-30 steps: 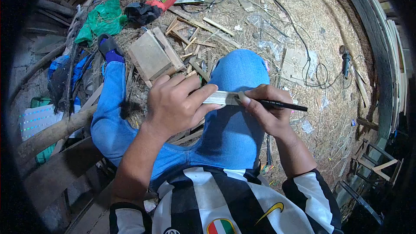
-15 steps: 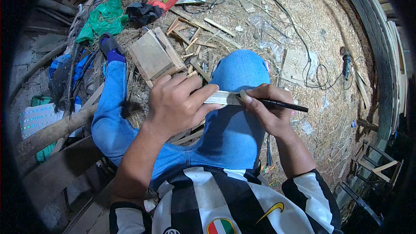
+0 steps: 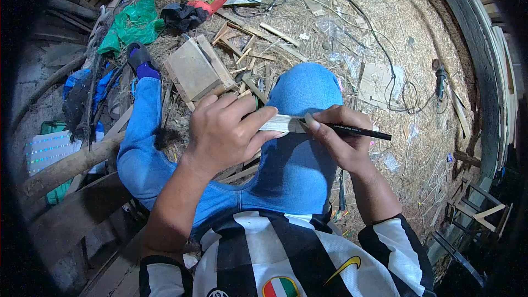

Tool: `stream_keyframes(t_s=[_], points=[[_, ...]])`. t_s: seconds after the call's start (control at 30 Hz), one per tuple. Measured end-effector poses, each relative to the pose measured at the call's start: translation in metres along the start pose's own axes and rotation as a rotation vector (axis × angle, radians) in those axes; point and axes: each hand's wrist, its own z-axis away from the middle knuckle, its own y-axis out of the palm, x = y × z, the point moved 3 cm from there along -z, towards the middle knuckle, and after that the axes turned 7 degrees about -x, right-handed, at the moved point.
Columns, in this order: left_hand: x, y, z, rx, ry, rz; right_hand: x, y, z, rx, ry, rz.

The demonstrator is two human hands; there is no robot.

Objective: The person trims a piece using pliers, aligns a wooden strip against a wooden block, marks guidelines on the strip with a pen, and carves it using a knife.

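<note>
Across my raised knee lies a short, pale strip (image 3: 281, 123) with lengthwise lines, which looks like wood. My left hand (image 3: 223, 132) is closed round its left part, hiding that end. My right hand (image 3: 345, 140) grips a black pen (image 3: 360, 131) between thumb and fingers, with its barrel pointing right. The pen's tip is at the strip's right end, beside my thumb, and seems to touch it; my fingers partly cover that spot. Blue jeans (image 3: 302, 91) cover the knee under the strip.
A wooden block (image 3: 192, 71) stands beyond my left hand, among scattered wood offcuts (image 3: 242, 44). A red tool (image 3: 212, 4), black cables (image 3: 379, 49) and a dark corded tool (image 3: 440, 82) lie on the shavings-strewn floor. Green plastic (image 3: 132, 25) is at the left, a beam (image 3: 467, 27) at the right.
</note>
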Motion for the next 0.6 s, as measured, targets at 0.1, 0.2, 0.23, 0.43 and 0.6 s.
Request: stream_keyframes(t_s=[0.1,0.2,0.23,0.43,0.6], points=[[0.0002,0.0,-0.0004,-0.016,0.013,-0.004,-0.0031,-0.0004,0.001,0.008,0.002,0.012],[0.0,-0.0001,0.0001,-0.011,0.004,0.0,-0.0011,-0.0013,-0.0012,0.054,-0.044,0.031],[-0.0001,0.0002,0.0,-0.012,0.004,0.0,-0.001,-0.0017,-0.0016,0.054,-0.045,0.031],[-0.0004,0.0002,0.0002,-0.012,-0.001,0.007,-0.0012,-0.0015,-0.0032,0.107,-0.072,0.015],[-0.0007,0.0002,-0.0001,-0.01,-0.002,0.004,-0.0013,-0.0009,-0.0034,0.124,-0.139,0.002]])
